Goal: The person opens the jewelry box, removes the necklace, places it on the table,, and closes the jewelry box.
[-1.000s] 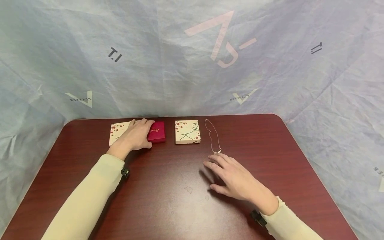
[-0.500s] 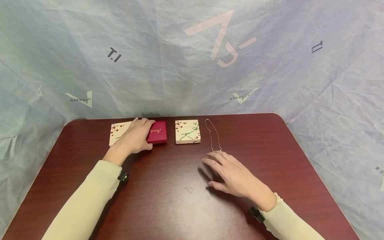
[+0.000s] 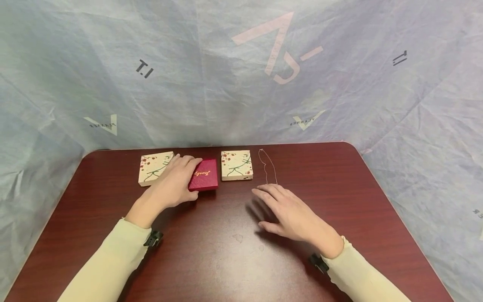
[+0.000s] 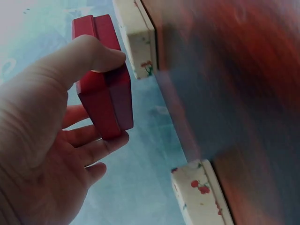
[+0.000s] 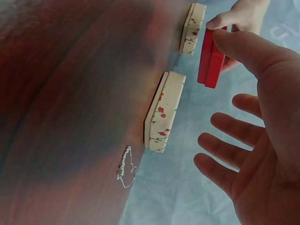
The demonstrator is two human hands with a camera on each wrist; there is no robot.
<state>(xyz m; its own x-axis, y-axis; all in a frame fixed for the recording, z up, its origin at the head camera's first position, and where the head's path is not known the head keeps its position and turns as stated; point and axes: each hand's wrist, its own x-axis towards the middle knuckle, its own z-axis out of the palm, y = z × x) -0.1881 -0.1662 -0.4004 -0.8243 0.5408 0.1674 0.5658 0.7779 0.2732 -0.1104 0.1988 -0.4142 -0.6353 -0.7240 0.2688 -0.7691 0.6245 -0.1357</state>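
Note:
My left hand (image 3: 171, 184) grips a small red jewelry box (image 3: 205, 174) with gold lettering on its lid. In the left wrist view the thumb lies on one side of the red box (image 4: 112, 89) and fingers on the other; it is raised off the table. My right hand (image 3: 290, 214) hovers over the table with fingers spread and nothing in them. Just beyond its fingertips lies a thin chain necklace (image 3: 274, 170), its near end hidden by the hand in the head view. The right wrist view shows the whole necklace (image 5: 125, 168) on the tabletop.
A cream box with red blossoms (image 3: 147, 170) lies at the back left, partly behind my left hand. A similar flowered box (image 3: 236, 165) sits at the back middle, left of the necklace. The brown table (image 3: 226, 260) ends at a hanging grey cloth (image 3: 203, 84).
My left hand has lifted the red box and brought it right and nearer, uncovering more of the left cream box. My right hand has drifted slightly forward, covering the necklace's near end.

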